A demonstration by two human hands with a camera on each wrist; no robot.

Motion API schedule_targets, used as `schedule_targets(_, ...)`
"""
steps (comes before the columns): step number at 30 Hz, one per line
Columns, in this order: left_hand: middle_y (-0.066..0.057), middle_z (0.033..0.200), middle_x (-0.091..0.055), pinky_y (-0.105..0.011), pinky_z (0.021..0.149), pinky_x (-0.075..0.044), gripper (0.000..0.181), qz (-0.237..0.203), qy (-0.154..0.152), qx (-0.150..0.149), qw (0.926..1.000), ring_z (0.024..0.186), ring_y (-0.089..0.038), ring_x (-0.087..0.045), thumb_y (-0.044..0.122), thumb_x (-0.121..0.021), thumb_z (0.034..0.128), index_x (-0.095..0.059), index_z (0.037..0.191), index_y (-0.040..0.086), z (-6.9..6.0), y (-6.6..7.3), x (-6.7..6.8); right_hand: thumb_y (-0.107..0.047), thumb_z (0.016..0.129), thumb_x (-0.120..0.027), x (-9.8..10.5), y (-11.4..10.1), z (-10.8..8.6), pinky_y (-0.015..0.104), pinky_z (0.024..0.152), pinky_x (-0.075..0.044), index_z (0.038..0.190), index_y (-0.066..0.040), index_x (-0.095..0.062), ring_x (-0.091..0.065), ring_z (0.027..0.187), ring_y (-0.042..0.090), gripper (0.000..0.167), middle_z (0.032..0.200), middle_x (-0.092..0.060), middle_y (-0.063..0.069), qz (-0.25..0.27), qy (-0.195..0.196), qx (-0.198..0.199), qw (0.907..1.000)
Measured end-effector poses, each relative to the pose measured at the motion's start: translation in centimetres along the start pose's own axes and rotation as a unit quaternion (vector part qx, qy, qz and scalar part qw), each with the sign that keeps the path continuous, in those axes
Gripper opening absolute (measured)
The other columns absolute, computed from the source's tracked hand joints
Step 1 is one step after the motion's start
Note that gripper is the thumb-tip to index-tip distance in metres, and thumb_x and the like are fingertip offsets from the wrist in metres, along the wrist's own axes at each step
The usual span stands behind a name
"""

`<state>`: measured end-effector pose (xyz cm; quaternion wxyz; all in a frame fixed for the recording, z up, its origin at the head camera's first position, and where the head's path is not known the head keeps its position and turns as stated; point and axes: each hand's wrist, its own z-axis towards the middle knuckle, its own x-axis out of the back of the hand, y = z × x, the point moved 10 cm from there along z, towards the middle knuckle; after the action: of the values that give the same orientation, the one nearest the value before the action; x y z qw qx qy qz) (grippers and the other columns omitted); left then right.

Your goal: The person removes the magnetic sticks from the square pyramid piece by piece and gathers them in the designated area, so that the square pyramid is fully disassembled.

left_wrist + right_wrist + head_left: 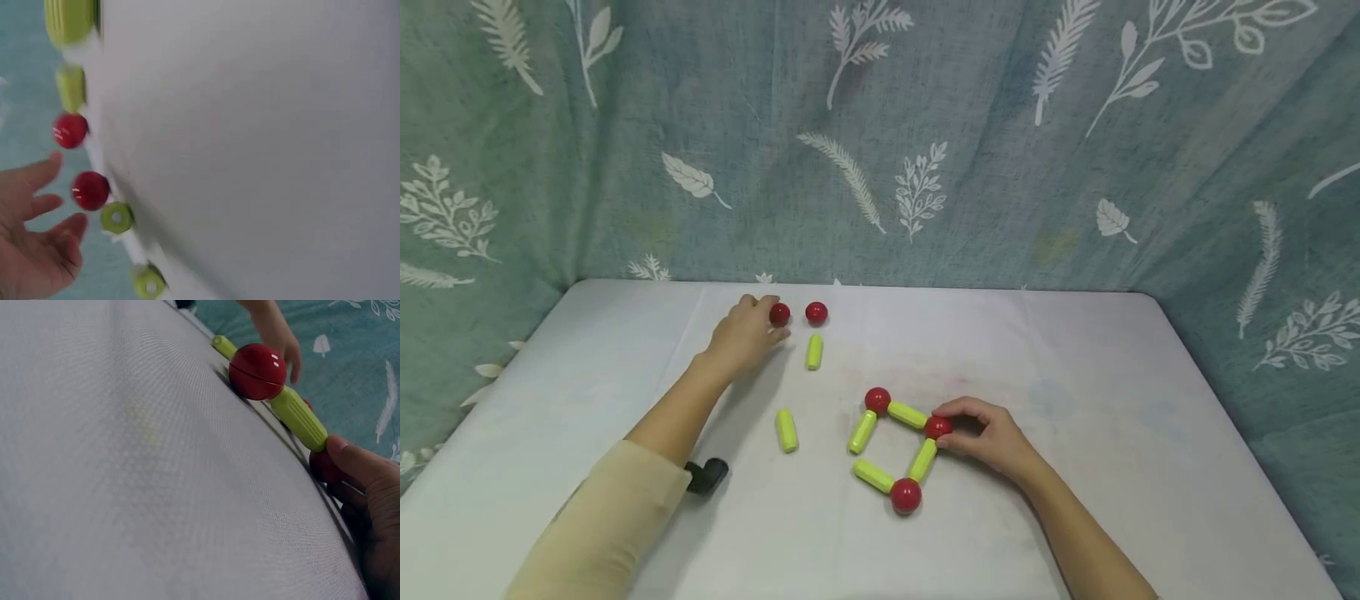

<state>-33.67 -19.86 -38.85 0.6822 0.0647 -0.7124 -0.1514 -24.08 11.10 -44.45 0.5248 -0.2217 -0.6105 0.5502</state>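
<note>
At the back left, my left hand point(747, 335) is spread about a loose red ball point(780, 314). In the left wrist view the thumb and fingers stand apart, with a small gap to that ball point(90, 190). A second red ball point(816, 313) lies just right of it. My right hand point(992, 437) pinches a red corner ball point(937, 427) between thumb and fingers. This ball joins two yellow-green rods point(907, 415) of a four-sided outline on the table. Two more red balls, one at the back point(877, 400) and one at the front point(906, 496), form other corners.
Two loose yellow-green rods lie left of the outline, one farther back point(814, 352) and one nearer point(787, 430). A black object point(707, 476) is partly hidden by the left sleeve point(617, 508). Behind the white table point(1075, 350) hangs a leaf-patterned green cloth point(985, 167).
</note>
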Motion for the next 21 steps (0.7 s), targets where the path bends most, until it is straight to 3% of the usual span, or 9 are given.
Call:
schedule_targets(3,-0.028,0.118,-0.052,-0.054,0.088,-0.046,0.048,0.005,-0.023,0.014,0.9996,0.108,-0.041,-0.054,0.021,-0.061,0.0925,-0.048,0.132,-0.003,2.8,-1.1,-0.8,-0.018,0.077,-0.079,-0.3,0.0,-0.2,0.024,0.089,-0.048,0.107,-0.015,-0.069,-0.059,0.101,0.011,0.032,0.106,-0.067,0.0,0.006,-0.005,0.005,1.0)
schedule_targets(7,-0.026,0.116,-0.058,-0.052,0.089,-0.045,0.042,-0.003,-0.02,0.024,0.9995,0.108,-0.039,-0.055,0.019,-0.064,0.0903,-0.054,0.124,-0.004,4.7,-1.5,-0.7,-0.018,0.077,-0.078,-0.4,-0.3,-0.2,0.025,0.088,-0.049,0.107,-0.013,-0.068,-0.059,0.1,0.012,0.032,0.106,-0.067,0.001,0.013,-0.006,0.016,0.9998)
schedule_targets(12,-0.025,0.124,-0.054,-0.055,0.09,-0.043,0.047,-0.026,-0.008,0.052,0.9983,0.114,-0.04,-0.052,0.017,-0.069,0.0859,-0.05,0.126,0.0,5.8,-2.2,-0.5,-0.019,0.076,-0.079,-0.2,-0.4,-0.1,0.025,0.088,-0.049,0.107,-0.014,-0.068,-0.059,0.1,0.012,0.033,0.105,-0.067,0.0,0.019,-0.007,0.006,0.9998)
schedule_targets(17,-0.029,0.143,-0.034,-0.062,0.095,-0.037,0.063,-0.012,-0.048,0.082,0.9955,0.129,-0.046,-0.037,0.02,-0.072,0.0831,-0.044,0.137,0.005,6.2,-2.8,-1.1,-0.018,0.076,-0.079,-0.2,-0.4,0.1,0.025,0.089,-0.049,0.108,-0.015,-0.068,-0.059,0.1,0.012,0.034,0.106,-0.067,0.0,0.017,-0.009,0.007,0.9998)
schedule_targets(21,-0.027,0.139,-0.041,-0.06,0.095,-0.038,0.059,-0.031,-0.074,0.069,0.9944,0.126,-0.044,-0.04,0.02,-0.07,0.0844,-0.047,0.136,0.004,6.3,-2.2,-1.1,-0.018,0.076,-0.079,0.2,-0.4,0.2,0.025,0.088,-0.049,0.107,-0.016,-0.068,-0.059,0.1,0.012,0.033,0.105,-0.067,-0.001,0.01,-0.007,0.012,0.9999)
